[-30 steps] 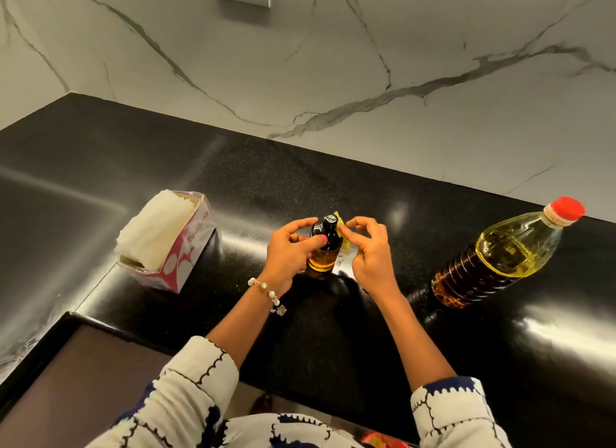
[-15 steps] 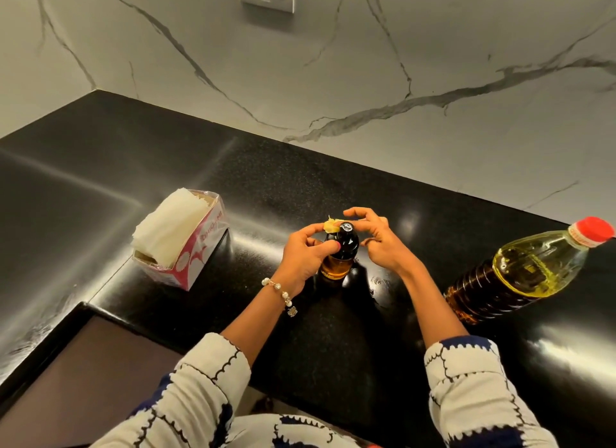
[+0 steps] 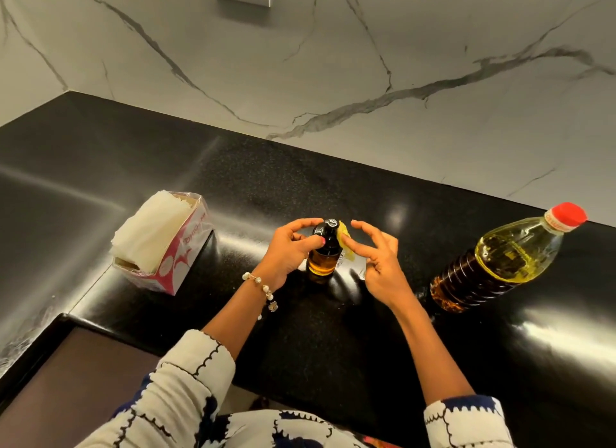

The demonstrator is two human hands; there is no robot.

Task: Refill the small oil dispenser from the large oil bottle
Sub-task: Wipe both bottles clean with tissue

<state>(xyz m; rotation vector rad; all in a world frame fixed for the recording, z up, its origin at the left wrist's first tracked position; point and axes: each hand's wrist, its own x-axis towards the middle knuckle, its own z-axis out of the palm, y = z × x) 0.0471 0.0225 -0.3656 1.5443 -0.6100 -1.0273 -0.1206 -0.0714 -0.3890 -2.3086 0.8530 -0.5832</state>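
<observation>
Left hand [image 3: 289,252] fingers curled round small oil dispenser [image 3: 325,251]; right hand [image 3: 376,261] fingers pinch yellow piece [image 3: 345,239].

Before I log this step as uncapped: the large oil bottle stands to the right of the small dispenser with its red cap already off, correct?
Not quite. The head view shows the red cap still on the large oil bottle. The rest holds: it stands on the counter to the right of the small dispenser, which the left hand grips.
</observation>
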